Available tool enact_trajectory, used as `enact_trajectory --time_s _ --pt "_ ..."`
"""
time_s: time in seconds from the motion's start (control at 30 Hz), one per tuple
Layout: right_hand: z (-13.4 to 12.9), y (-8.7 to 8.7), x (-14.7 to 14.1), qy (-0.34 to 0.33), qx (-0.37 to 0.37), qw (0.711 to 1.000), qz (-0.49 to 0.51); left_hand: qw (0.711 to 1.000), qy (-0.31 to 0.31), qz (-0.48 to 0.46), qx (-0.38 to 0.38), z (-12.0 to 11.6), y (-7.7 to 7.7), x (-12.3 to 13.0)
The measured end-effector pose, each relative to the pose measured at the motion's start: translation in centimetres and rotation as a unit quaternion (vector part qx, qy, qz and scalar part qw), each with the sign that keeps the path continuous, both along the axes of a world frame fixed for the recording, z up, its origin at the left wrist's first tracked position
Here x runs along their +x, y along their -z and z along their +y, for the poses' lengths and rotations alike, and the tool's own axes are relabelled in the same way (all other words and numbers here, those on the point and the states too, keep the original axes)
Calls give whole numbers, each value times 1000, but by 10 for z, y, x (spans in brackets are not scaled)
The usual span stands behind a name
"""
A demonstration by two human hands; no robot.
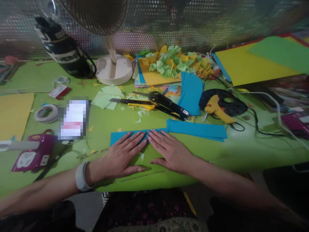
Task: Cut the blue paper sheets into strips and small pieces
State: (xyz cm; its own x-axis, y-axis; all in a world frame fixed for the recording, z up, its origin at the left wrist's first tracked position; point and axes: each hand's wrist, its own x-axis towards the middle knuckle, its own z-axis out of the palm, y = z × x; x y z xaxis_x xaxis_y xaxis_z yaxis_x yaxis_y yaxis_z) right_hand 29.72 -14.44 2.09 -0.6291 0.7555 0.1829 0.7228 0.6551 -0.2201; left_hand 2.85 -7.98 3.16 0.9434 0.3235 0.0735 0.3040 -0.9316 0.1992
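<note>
On the green tabletop (154, 180), the left hand (118, 158) and right hand (169, 151) lie flat and open, palms down, their fingertips resting on a strip of blue paper (116, 139) and gripping nothing. The strip lies toward the table's near edge. It looks light and thin, apt to slide or crease, and is best pinched at its free end.

A craft workshop — blue paper (196, 130), glue gun (216, 109), utility knife (130, 102).

Head-worn view, facing forward and downward
</note>
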Motion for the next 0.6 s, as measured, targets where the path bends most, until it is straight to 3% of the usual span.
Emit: enact_trajectory --time_s 0.6 --pt "3 2 0 6 -23 1000 -9 1000 1 -5 20 0 3 0"
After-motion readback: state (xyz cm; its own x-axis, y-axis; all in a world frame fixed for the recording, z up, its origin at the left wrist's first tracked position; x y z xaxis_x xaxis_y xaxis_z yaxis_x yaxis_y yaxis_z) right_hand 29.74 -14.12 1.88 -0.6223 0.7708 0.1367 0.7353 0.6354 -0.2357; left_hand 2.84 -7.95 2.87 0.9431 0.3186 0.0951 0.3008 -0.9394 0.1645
